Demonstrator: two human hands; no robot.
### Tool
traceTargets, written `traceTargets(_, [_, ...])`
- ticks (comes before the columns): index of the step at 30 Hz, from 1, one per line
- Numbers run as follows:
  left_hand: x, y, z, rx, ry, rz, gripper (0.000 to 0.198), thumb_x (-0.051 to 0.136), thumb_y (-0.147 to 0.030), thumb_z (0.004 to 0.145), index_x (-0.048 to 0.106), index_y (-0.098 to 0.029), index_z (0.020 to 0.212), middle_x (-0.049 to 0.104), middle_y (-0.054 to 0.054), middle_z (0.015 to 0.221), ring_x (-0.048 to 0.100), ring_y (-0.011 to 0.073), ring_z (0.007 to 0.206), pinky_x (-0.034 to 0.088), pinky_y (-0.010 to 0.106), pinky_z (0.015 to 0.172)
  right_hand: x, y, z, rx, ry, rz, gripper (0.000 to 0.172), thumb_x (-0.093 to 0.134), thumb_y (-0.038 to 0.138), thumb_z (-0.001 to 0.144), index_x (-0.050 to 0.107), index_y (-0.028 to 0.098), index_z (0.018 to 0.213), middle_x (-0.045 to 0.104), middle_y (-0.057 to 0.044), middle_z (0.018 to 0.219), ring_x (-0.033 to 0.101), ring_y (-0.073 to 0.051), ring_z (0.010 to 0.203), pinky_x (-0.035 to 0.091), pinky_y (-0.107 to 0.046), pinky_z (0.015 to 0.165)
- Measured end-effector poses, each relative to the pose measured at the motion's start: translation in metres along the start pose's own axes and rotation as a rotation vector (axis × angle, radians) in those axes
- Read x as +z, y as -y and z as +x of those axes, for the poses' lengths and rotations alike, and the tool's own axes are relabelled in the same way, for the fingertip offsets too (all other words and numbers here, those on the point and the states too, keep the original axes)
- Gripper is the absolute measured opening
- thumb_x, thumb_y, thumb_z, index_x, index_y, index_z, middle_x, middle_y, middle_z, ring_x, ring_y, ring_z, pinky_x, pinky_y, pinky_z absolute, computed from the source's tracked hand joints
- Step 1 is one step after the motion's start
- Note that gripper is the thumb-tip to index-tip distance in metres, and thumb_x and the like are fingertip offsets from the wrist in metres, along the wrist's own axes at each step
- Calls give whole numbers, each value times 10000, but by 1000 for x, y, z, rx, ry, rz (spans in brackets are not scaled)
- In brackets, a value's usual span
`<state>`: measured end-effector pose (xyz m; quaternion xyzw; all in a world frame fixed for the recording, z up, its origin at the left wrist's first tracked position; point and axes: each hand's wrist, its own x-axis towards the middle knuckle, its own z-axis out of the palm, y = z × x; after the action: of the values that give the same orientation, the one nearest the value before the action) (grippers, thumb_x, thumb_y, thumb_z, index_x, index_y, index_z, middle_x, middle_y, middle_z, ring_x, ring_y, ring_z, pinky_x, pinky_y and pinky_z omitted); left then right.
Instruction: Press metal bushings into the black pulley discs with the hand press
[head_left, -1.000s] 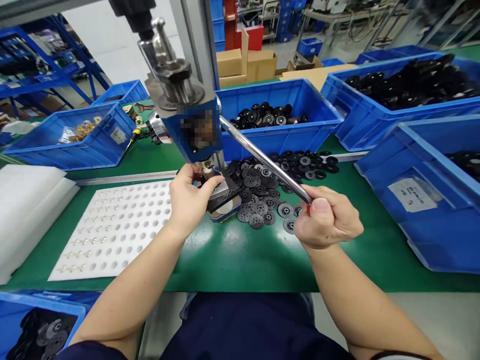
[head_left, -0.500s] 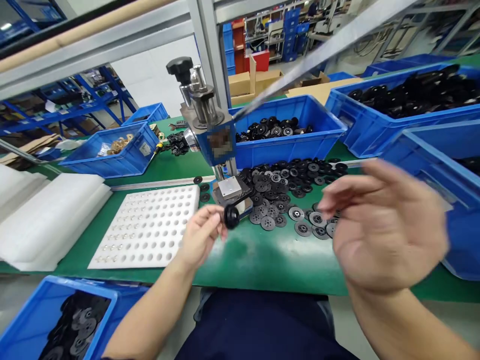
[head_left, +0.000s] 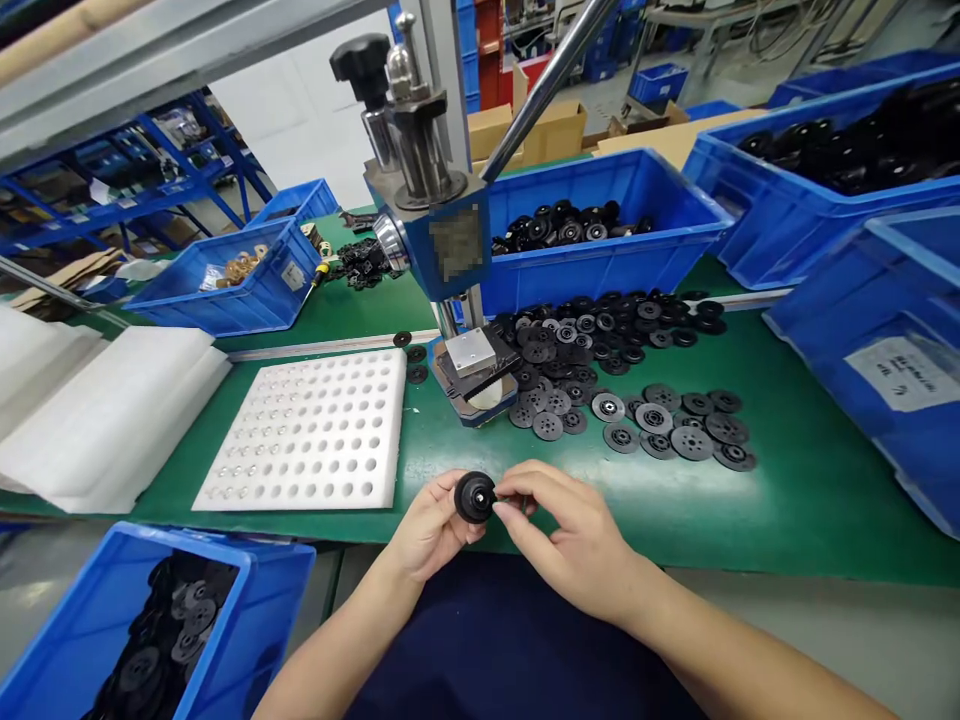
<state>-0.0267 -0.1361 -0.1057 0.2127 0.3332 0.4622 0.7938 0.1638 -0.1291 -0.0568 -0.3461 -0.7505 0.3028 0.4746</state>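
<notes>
A round black hub-like part (head_left: pixel 474 497) with a small bright centre is gripped in my left hand (head_left: pixel 429 530), low over the front of the bench. My right hand (head_left: pixel 574 535) meets it from the right, thumb and forefinger pinched at its edge; whether they hold the part or some small piece is hidden. Beyond my hands stands a hand press (head_left: pixel 450 240) with a square metal block (head_left: pixel 471 352) on its base. Flat black discs (head_left: pixel 691 442) lie loose to the right of the press. A white foam tray (head_left: pixel 315 430) with rows of holes lies to the left, several holes holding small clear pieces.
Blue bins with black parts stand behind the discs (head_left: pixel 600 285), at the right (head_left: pixel 862 400) and below the bench at left (head_left: pixel 225 630). White foam sheets (head_left: pixel 120 400) are stacked at the left. A slanted metal bar (head_left: pixel 547 90) rises behind the press.
My right hand has come from the raised right side to the black part. My left hand has drawn the part back towards me, away from the press. The view has tilted down.
</notes>
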Motion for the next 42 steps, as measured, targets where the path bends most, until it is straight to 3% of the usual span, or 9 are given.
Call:
traceTargets(5, [0, 2, -1, 59, -12, 79, 312, 846, -338, 741, 716, -134, 939, 689, 44, 787, 582, 90, 572, 468, 197, 531, 2, 1, -3, 37, 63, -79, 61, 582, 132, 897, 604, 188, 892, 636, -39, 818, 602, -148, 762, 522, -271, 668])
traceTargets(15, [3, -3, -7, 64, -41, 157, 314, 867, -341, 711, 734, -146, 919, 678, 31, 739, 588, 104, 589, 485, 197, 520, 4, 3, -5, 103, 84, -76, 132, 543, 73, 865, 569, 193, 819, 616, -17, 779, 584, -128, 694, 499, -251, 635])
traceTargets(20, [0, -1, -6, 66, -49, 117, 308, 858, -358, 721, 726, -150, 906, 669, 22, 700, 547, 79, 506, 456, 195, 495, 3, 4, -6, 72, 22, -102, 218, 455, 6, 840, 554, 200, 861, 627, -17, 794, 589, -130, 702, 490, -253, 641])
traceTargets(25, [-2, 1, -4, 40, -12, 144, 370, 843, -423, 726, 686, -109, 846, 573, -3, 574, 498, 81, 465, 417, 204, 484, -1, 5, -4, 83, -15, -80, 174, 482, 43, 878, 570, 193, 880, 620, -17, 785, 592, -134, 711, 499, -257, 657])
traceTargets(36, [-2, 5, -3, -39, -14, 103, 317, 833, -359, 746, 651, -104, 791, 520, -15, 523, 465, 79, 438, 375, 196, 457, 0, 3, -7, 127, 12, -42, 152, 496, 83, 898, 600, 192, 876, 625, -20, 770, 581, -133, 692, 500, -265, 642])
traceTargets(42, [-8, 9, -2, -31, -22, 86, 301, 842, -341, 736, 662, -116, 825, 583, 5, 606, 492, 80, 454, 397, 205, 472, 0, 1, -9, 116, 56, -42, 138, 509, 96, 896, 608, 192, 908, 647, -26, 774, 597, -136, 690, 509, -263, 635])
